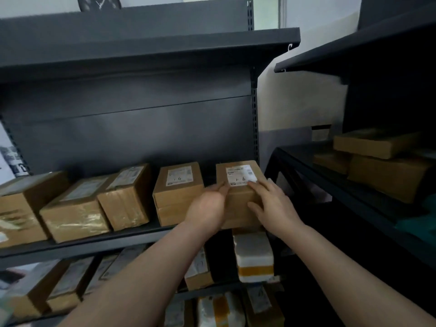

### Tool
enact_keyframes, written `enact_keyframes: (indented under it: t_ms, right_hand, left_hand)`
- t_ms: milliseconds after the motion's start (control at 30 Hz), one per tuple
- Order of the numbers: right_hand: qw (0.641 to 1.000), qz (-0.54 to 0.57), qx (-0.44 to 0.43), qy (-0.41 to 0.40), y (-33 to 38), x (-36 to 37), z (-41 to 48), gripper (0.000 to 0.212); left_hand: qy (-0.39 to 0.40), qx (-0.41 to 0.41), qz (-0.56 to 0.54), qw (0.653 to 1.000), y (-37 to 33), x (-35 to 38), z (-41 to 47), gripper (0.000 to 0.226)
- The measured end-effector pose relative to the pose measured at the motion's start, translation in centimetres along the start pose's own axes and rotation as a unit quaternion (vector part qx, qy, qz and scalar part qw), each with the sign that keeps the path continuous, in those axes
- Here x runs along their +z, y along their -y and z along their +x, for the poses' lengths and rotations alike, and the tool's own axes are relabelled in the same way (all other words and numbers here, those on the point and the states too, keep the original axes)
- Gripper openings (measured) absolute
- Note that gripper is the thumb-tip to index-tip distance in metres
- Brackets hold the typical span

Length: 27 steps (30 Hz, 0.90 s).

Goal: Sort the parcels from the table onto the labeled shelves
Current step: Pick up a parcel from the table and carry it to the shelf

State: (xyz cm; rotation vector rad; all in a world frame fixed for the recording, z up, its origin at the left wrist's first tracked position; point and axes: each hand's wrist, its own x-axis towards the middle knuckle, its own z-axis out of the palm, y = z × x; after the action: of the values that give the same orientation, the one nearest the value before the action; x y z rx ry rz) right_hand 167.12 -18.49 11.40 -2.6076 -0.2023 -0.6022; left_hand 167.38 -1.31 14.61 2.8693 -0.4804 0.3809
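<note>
The cardboard parcel (238, 197) sits at the right end of the middle shelf (94, 245), just right of a row of other boxes (178, 194). The left hand (207, 210) wraps round its left side. The right hand (274, 205) curls over its near top edge, thumb pressed on the front.

Above the parcel (238, 204), open room reaches up to the upper shelf board (151, 50). Left of the parcel, a narrow gap separates it from the neighbouring box (178, 197); the slotted upright (254, 114) blocks its right.
</note>
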Motion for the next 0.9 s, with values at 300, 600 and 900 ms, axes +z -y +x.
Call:
enact_keyframes:
  t_ms: [300,600,900]
  right_hand:
    - [0.996,-0.049,-0.067,-0.018,-0.4,1.4,2.0,0.052]
    - [0.987,-0.091,-0.127,-0.029,-0.3,1.7,2.4,0.056]
    - [0.989,-0.100,-0.110,0.005,0.8,2.9,4.2,0.058]
  left_hand:
    - [-0.042,0.048,0.052,0.997,1.8,1.3,1.7,0.057]
    - [-0.077,0.007,0.030,0.997,3.7,0.8,0.9,0.067]
    - [-0.065,-0.058,0.106,0.991,7.5,-0.4,-0.7,0.069]
